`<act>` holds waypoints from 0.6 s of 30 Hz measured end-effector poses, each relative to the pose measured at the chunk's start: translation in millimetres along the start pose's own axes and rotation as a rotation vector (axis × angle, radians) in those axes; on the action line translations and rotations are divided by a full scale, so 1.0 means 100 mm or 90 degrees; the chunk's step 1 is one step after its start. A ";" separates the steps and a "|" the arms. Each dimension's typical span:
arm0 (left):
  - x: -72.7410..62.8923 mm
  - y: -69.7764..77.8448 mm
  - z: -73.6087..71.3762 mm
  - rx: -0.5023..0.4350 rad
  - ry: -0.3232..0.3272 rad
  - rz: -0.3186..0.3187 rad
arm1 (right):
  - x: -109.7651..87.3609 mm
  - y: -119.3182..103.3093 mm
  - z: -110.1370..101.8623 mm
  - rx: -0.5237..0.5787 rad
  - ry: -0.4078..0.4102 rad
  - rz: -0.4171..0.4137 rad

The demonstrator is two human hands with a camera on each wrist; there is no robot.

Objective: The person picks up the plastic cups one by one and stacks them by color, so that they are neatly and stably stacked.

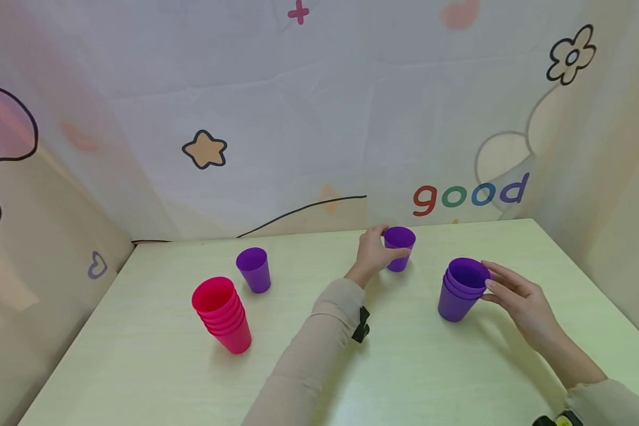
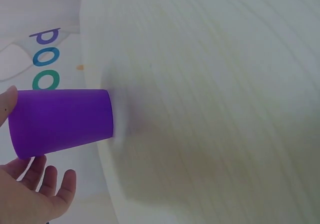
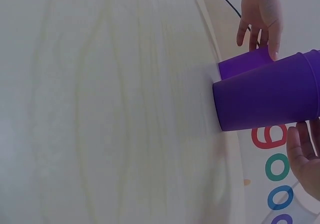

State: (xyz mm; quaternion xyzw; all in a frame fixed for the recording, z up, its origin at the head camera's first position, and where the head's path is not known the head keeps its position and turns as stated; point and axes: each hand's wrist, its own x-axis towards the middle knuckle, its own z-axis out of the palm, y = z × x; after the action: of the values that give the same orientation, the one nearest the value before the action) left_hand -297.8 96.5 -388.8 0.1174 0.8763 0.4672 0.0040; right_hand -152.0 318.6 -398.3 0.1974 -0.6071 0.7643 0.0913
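Observation:
Near the table's back edge, my left hand (image 1: 374, 253) holds a single purple cup (image 1: 399, 238) between thumb and fingers near its rim. The left wrist view shows that cup (image 2: 65, 121) from the side, its base by the tabletop. To the right and closer, my right hand (image 1: 527, 310) grips the upper right side of a stack of nested purple cups (image 1: 455, 302). In the right wrist view the stack (image 3: 267, 91) partly covers the single cup (image 3: 242, 65) behind it. The two sets of purple cups stand apart, mouths up.
On the left half of the table (image 1: 154, 331) stands another purple cup (image 1: 254, 275), mouth up. Just in front of it is a stack of several pinkish-red cups (image 1: 233, 331). A printed cloth backdrop (image 1: 298, 130) rises behind the table and along both sides.

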 end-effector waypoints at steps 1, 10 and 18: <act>0.00 0.00 0.00 -0.002 0.002 0.001 | 0.00 0.00 0.00 0.001 0.000 0.001; -0.02 0.00 0.01 -0.008 0.002 0.006 | 0.00 -0.03 0.01 -0.009 -0.004 0.024; -0.07 0.02 -0.03 -0.040 0.001 0.023 | 0.00 -0.04 0.03 -0.013 -0.004 0.034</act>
State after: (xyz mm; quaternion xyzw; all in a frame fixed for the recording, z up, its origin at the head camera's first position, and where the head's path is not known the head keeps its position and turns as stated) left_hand -290.3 93.9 -386.0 0.1324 0.8590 0.4945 -0.0017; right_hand -150.3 317.0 -394.1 0.1826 -0.6201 0.7596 0.0712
